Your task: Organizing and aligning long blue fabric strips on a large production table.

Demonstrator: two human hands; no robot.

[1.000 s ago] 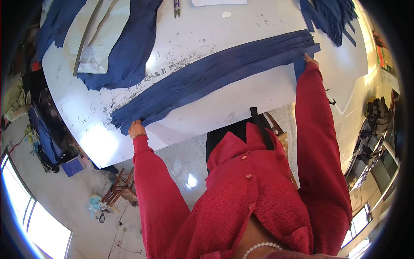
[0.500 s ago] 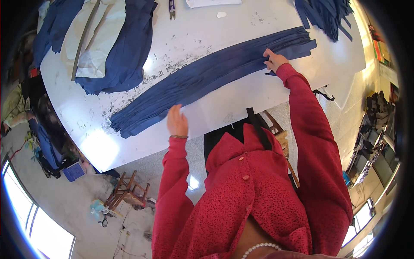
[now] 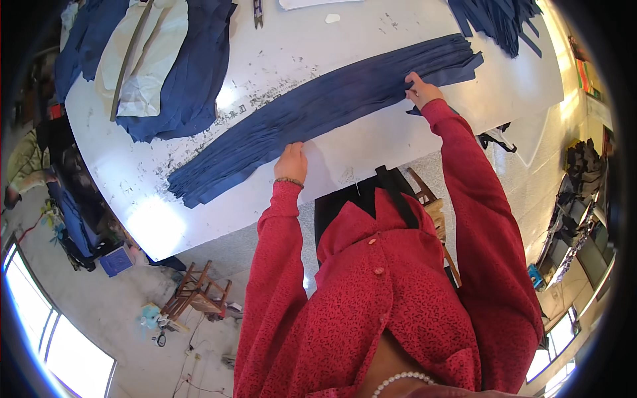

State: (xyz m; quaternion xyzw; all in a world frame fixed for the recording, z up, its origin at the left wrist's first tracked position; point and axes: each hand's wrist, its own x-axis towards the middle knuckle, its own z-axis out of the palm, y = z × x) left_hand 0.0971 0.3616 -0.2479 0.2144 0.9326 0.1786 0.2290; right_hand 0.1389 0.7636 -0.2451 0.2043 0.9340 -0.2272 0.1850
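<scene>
A long stack of navy fabric strips [image 3: 318, 109] lies slantwise across the white table, its layers ruffled at both ends. Along its near edge, about the middle, my left hand [image 3: 290, 163] has its fingers curled closed on the cloth; the fingertips are partly hidden. Further right, my right hand [image 3: 423, 93] pinches the same near edge between thumb and fingers. A small dark scrap of cloth shows beside the right wrist.
At the far left of the white table [image 3: 232, 222] lie navy fabric pieces [image 3: 206, 73] with a cream paper pattern [image 3: 141, 96] on top. More navy strips [image 3: 494, 23] hang together at the far right. Thread snips [image 3: 258, 13] rest at the back. A wooden stool [image 3: 198, 292] stands on the floor.
My left hand has moved right and away from me, and its spread fingers have closed on the stack's near edge. My right hand has tightened into a pinch. The stack has shifted slightly.
</scene>
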